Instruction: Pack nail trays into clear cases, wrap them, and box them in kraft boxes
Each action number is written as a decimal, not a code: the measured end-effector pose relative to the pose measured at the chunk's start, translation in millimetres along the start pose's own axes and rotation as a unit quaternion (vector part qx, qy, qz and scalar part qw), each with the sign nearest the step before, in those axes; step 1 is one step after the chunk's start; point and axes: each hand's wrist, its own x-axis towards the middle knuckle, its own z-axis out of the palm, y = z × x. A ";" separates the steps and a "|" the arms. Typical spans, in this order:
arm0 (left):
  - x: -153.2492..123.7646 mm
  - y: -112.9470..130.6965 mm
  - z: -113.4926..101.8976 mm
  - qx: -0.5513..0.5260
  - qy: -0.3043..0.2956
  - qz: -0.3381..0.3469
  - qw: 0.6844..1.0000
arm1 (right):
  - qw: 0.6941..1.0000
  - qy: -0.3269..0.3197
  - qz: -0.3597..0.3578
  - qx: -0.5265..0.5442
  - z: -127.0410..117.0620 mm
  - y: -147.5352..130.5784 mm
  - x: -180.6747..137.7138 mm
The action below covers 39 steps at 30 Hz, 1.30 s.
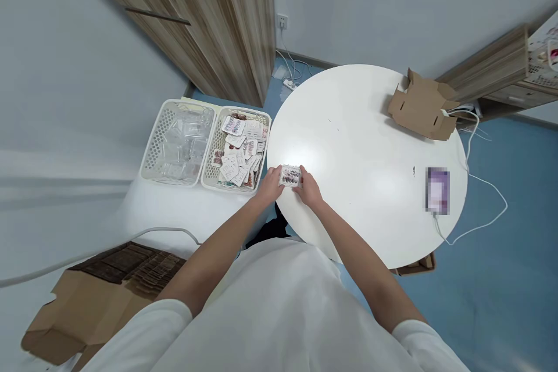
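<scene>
Between both hands is a small clear plastic box with a printed card and small dark items showing through it. It is at the left edge of the round white table. My left hand grips the box's left side, and my right hand has its fingers closed on the right side. What exactly lies inside is too small to make out. Just left of my left hand stands a white basket full of printed cards.
Another white basket holds clear plastic boxes. A flattened cardboard box and a blurred-out purple device with a white cable lie on the table's right side. Stacked cardboard sits at lower left, a wooden cabinet behind.
</scene>
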 end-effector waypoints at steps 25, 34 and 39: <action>-3.1 -0.3 13.8 -0.268 0.043 -0.128 0.954 | 0.959 0.051 0.096 0.261 6.9 -9.5 0.5; -3.3 -3.6 17.5 -0.262 0.043 -0.117 0.957 | 0.964 0.047 0.076 0.251 9.5 -8.6 -3.4; -5.4 -4.3 18.1 -0.250 0.041 -0.099 0.962 | 0.965 0.045 0.069 0.248 9.5 -8.1 -4.7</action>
